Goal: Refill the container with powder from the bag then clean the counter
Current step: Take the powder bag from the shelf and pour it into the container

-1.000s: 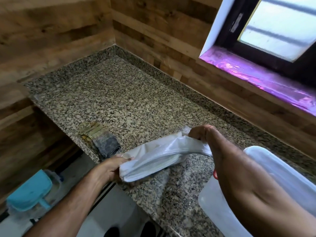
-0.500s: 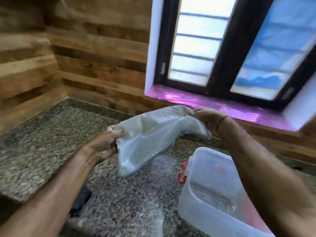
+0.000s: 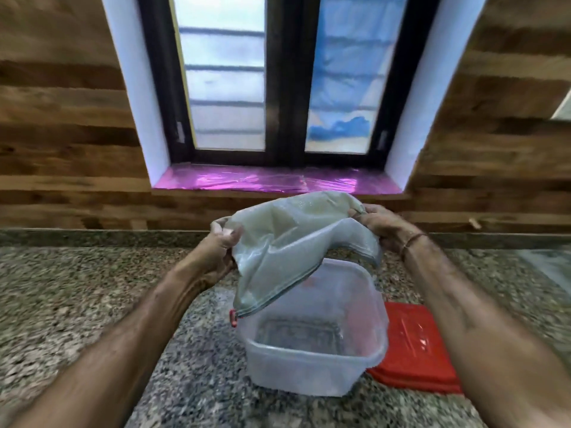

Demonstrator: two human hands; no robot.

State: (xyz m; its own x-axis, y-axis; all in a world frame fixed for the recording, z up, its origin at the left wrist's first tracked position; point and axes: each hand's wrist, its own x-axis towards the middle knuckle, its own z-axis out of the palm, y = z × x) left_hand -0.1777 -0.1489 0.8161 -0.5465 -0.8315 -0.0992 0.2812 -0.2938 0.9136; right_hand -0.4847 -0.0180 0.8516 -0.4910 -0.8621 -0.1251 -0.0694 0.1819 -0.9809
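A translucent plastic bag with pale powder inside hangs over the clear square container, its lower edge dipping past the container's far left rim. My left hand grips the bag's left end, and my right hand grips its right end. The container stands open on the granite counter; its inside looks nearly bare. A small red latch shows on its left side.
A red lid lies flat on the counter just right of the container. Wood-panelled wall runs behind the counter, with a dark-framed window and a shiny pink sill above.
Both hands lifted the bag off the counter and carried it right, over the open container. My view swung from the counter's left corner to face the window; the red lid came into sight.
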